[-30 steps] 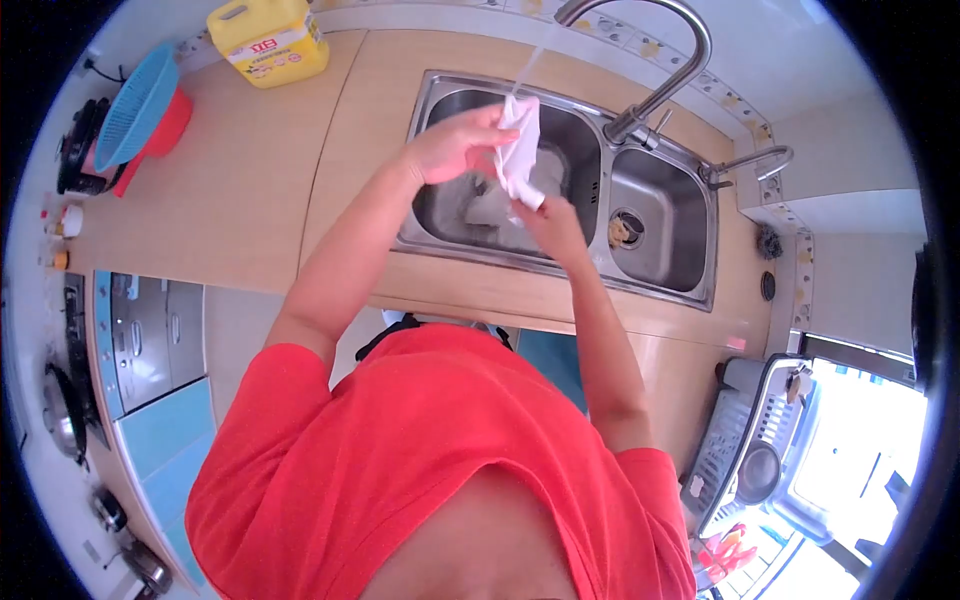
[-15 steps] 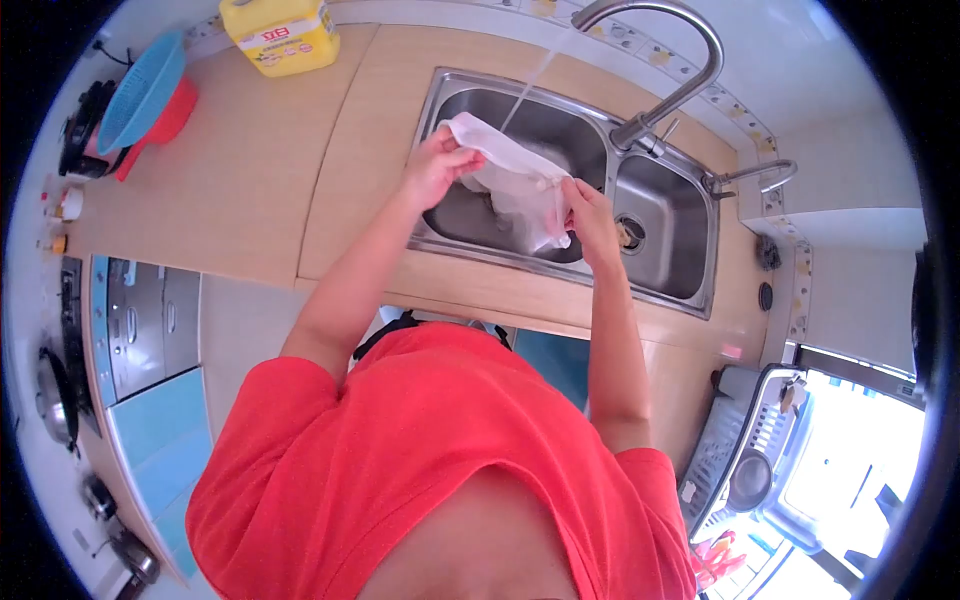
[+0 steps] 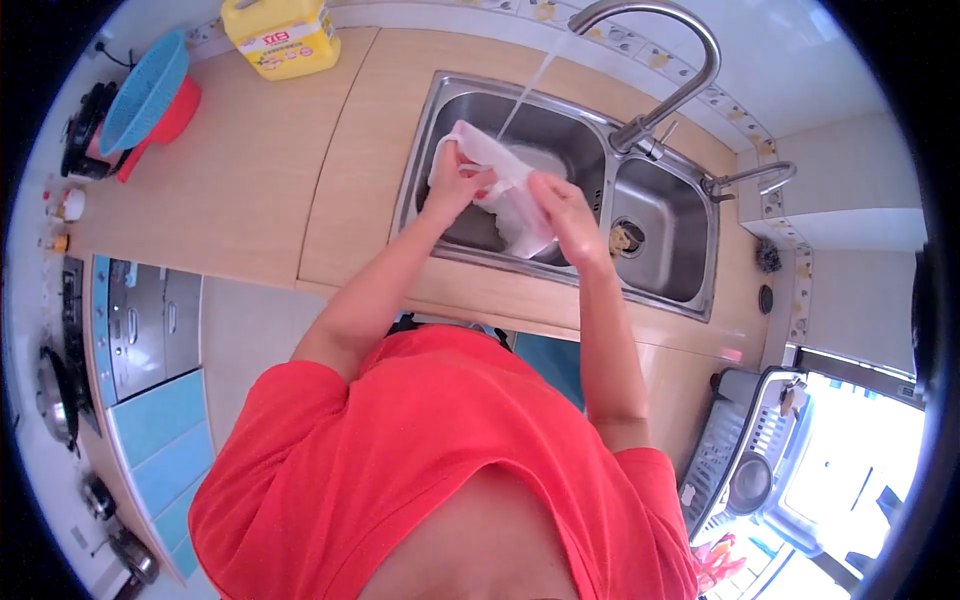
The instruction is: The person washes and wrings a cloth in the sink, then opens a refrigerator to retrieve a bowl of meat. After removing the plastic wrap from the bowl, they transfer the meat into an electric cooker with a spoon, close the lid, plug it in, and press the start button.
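A thin, wet-looking white cloth (image 3: pixel 512 200) is held over the left basin of the steel sink (image 3: pixel 470 238). My left hand (image 3: pixel 456 188) grips its left part, and some of the fabric hangs over the fingers. Along the cloth's right edge my right hand (image 3: pixel 567 214) is closed, its fingertips partly hidden. Water runs in a thin stream from the tall curved faucet (image 3: pixel 712 60) and falls just behind the cloth. Whether the cloth is a flat piece or a bag, I cannot tell.
In the right basin a yellowish scrap lies by the drain (image 3: pixel 628 236). A small second tap (image 3: pixel 760 175) stands at the right. On the counter are a yellow detergent jug (image 3: pixel 285 40), a blue colander (image 3: pixel 145 92) and a red basin (image 3: pixel 178 112). A dish rack (image 3: pixel 722 440) sits lower right.
My hands have drawn closer together, the left moving right and slightly down. The cloth, stretched between them before, is now more bunched and has shifted away from the right hand's former spot.
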